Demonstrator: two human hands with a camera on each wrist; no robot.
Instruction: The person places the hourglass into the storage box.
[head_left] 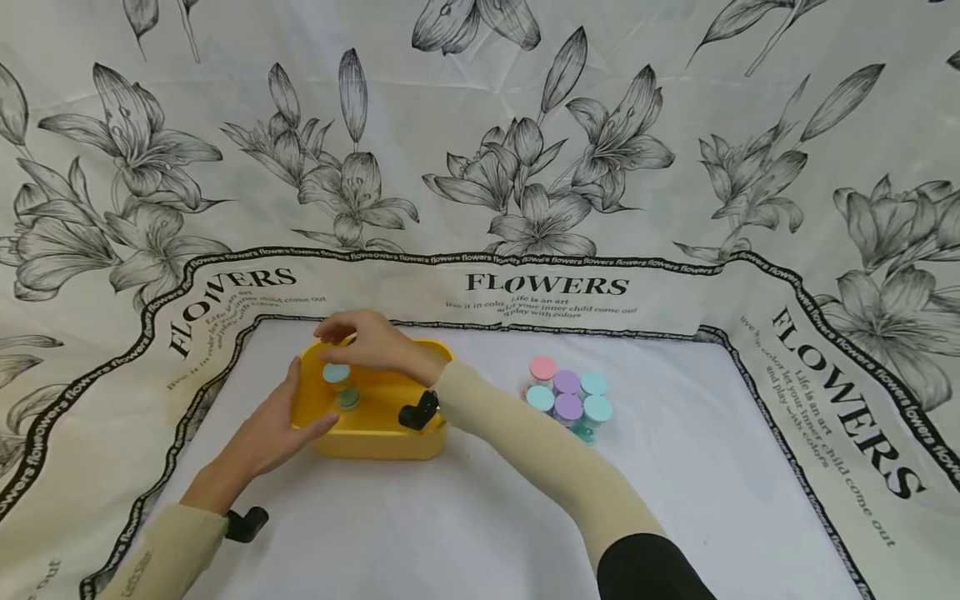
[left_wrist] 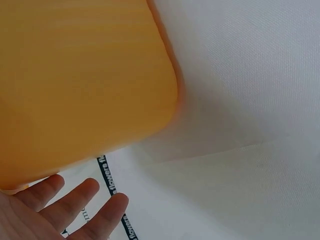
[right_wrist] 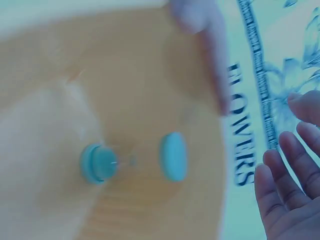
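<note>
A yellow plastic basin [head_left: 378, 446] stands on the white cloth. My left hand [head_left: 273, 425] is at its left end, thumb over the near rim and fingers along the outer wall, spread fairly straight in the left wrist view. My right hand [head_left: 371, 342] hovers over the basin's far left part; in the right wrist view its fingers are loosely bent with nothing between them. Below it, inside the basin, is what looks like a small sand timer, with a light blue round end [right_wrist: 173, 156] and a teal end [right_wrist: 99, 163] joined by a clear middle.
Right of the basin stands a tight cluster of small items with round tops: pink [head_left: 543, 368], purple [head_left: 567, 407] and light blue [head_left: 597, 409]. A flower-printed cloth [head_left: 547, 287] rises behind the table surface. A dark wrist camera [head_left: 418, 412] overlaps the basin's right part.
</note>
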